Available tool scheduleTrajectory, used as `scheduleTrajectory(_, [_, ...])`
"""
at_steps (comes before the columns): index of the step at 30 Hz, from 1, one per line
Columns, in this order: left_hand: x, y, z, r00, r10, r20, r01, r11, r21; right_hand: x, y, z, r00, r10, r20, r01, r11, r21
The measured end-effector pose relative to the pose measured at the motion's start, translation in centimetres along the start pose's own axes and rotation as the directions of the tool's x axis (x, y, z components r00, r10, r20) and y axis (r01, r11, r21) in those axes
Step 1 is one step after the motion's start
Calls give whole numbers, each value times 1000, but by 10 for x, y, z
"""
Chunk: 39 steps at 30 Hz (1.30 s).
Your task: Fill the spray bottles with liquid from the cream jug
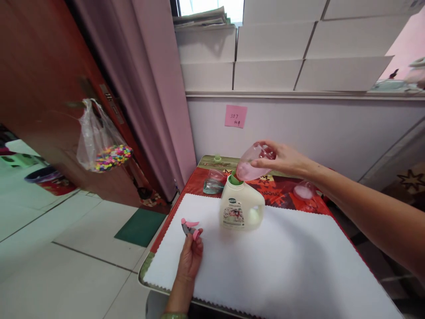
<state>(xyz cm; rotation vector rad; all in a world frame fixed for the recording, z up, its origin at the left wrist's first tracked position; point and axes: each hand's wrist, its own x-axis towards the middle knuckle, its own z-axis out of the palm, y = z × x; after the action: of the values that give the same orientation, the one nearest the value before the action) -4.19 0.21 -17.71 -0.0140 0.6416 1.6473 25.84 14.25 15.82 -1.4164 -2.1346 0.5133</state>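
Observation:
My right hand grips a clear pink bottle, tilted so its lower end meets the green spout in the neck of a cream detergent jug. Whether liquid is flowing, I cannot tell. The jug stands upright, with a printed label and a handle on its right side. Left of it, my left hand is closed around a pink and grey spray head, held low above the white mat.
Behind the jug on the red patterned tablecloth stand a clear container with bluish liquid and a pink transparent container. A small green cap sits at the back. A bag of colourful beads hangs from the door.

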Motion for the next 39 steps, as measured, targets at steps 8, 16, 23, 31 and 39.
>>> scheduleTrajectory(8, [-4,0,3,1000,0,-12,1,997,71,15,-35,-13,992,-73,105,99,958,-270])
scheduleTrajectory(16, [-6,0,5,1000,4,29,-7,994,105,27,-53,-13,975,-159,153,208,895,-394])
scheduleTrajectory(23, [-6,-1,5,1000,8,29,-12,993,117,32,-58,-14,971,-178,161,230,882,-412])
scheduleTrajectory(31, [-6,0,7,999,-2,34,-3,990,141,32,-57,-14,976,-163,143,211,870,-446])
scheduleTrajectory(39, [-6,-1,10,1000,-3,30,-1,990,140,27,-39,-18,983,-142,114,170,941,-292])
